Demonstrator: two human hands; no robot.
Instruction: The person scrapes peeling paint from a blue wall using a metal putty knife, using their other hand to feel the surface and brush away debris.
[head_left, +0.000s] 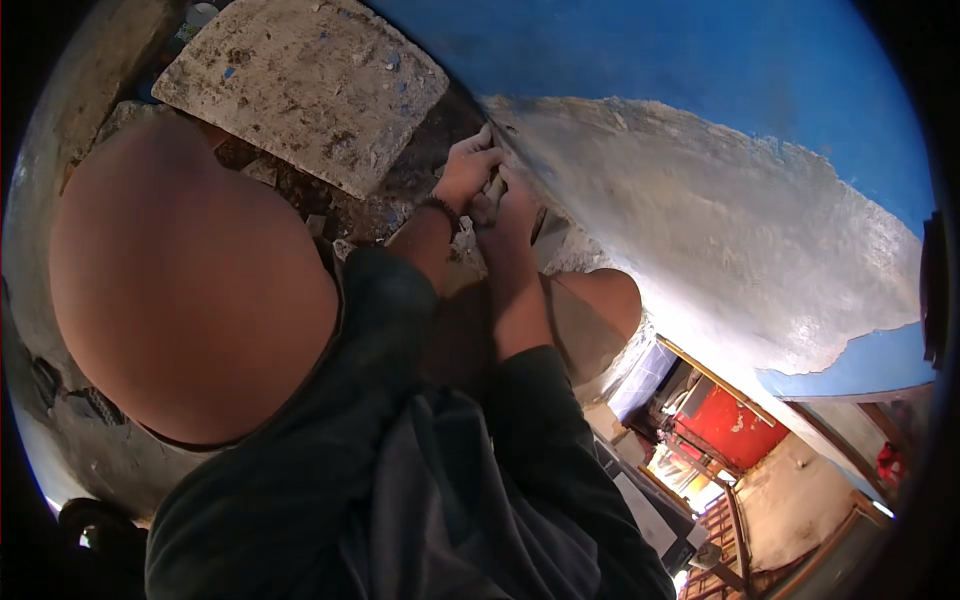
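Note:
My left hand [468,172], with a dark beaded bracelet at the wrist, is closed close to the foot of the wall. Right beside it, my right hand [513,207] is closed too, its fingers against those of the left. A pale, dusty lump [485,207] shows between the two; its kind is not clear, and the fingers hide most of it. Beyond them rises the wall [680,210], bare grey plaster below and blue paint above. Left of my hands lies a rough, dirt-speckled slab [305,85] with rounded corners.
Broken rubble and dirt [335,215] lie between the slab and my bent knees, one bare knee [190,290] at the left. At the lower right are a red panel [735,425], a yellow-edged frame and a dark box [650,510].

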